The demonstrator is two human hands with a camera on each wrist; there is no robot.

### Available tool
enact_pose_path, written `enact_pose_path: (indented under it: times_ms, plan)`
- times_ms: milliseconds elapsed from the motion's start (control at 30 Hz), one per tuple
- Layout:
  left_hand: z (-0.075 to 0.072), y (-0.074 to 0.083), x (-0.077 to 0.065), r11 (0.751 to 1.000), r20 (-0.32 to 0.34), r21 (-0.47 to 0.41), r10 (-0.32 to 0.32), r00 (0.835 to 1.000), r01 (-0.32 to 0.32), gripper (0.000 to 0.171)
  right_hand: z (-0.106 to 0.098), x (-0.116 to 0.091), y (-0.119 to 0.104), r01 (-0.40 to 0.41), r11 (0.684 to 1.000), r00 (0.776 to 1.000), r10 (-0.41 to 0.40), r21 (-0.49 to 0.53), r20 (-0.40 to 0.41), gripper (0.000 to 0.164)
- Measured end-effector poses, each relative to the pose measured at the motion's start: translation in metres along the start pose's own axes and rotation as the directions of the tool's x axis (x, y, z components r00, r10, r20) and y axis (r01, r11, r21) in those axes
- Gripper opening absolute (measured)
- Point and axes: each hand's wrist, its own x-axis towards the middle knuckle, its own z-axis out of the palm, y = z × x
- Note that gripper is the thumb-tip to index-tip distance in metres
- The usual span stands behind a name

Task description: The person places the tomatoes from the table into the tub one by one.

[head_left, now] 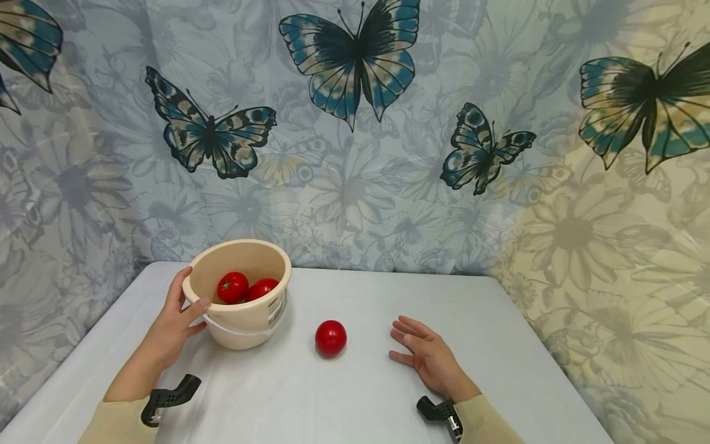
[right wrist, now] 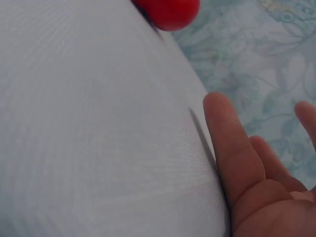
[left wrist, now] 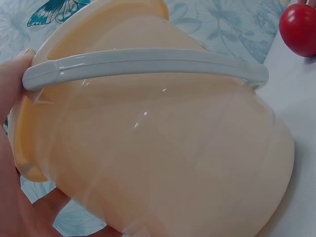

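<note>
A cream bucket [head_left: 244, 320] with a pale handle [left wrist: 148, 64] stands at the left of the table. My left hand [head_left: 172, 327] grips its left rim, thumb at the near side and fingers spread around the wall. Two red tomatoes, one with a green calyx [head_left: 232, 287] and one partly hidden behind the rim [head_left: 262, 288], lie inside. A third tomato [head_left: 330, 338] rests on the table between the bucket and my right hand [head_left: 429, 357]. That hand holds nothing; its fingers are loosely extended toward the tomato, apart from it.
The table [head_left: 388, 394] has a white cover. Behind it hangs a floral curtain with butterflies [head_left: 355, 61], close to the table's back edge. Black camera mounts sit on the left wrist [head_left: 169, 398] and the right wrist [head_left: 440, 413].
</note>
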Motion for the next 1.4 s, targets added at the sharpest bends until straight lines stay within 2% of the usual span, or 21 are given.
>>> enact_pose_path:
  times_ms: [200, 400, 600, 1100, 1400]
  plan:
    - [-0.001, 0.000, 0.000, 1.000, -0.006, 0.005, -0.007, 1.000, 0.007, 0.083, 0.003, 0.001, 0.000, -0.009, 0.998, 1.000, 0.008, -0.061, -0.014, 0.056]
    - [-0.001, -0.001, 0.001, 1.000, -0.011, 0.011, -0.010, 1.000, 0.010, 0.082, 0.006, 0.002, 0.001, 0.008, 0.985, 1.000, -0.004, -0.174, 0.023, 0.060]
    - [-0.001, -0.001, 0.000, 1.000, -0.008, 0.012, -0.002, 1.000, 0.002, 0.080, 0.019, 0.006, 0.005, 0.005, 0.964, 0.998, 0.011, -0.265, 0.060, 0.058]
    - [-0.001, -0.002, 0.002, 1.000, -0.004, 0.010, 0.004, 1.000, -0.004, 0.079, 0.059, 0.026, 0.026, -0.017, 0.939, 0.990, 0.063, -0.343, 0.123, 0.061]
    - [-0.001, -0.002, 0.002, 1.000, -0.010, 0.012, 0.005, 1.000, -0.005, 0.079, 0.082, 0.039, 0.035, -0.018, 0.934, 0.992, 0.063, -0.357, 0.113, 0.058]
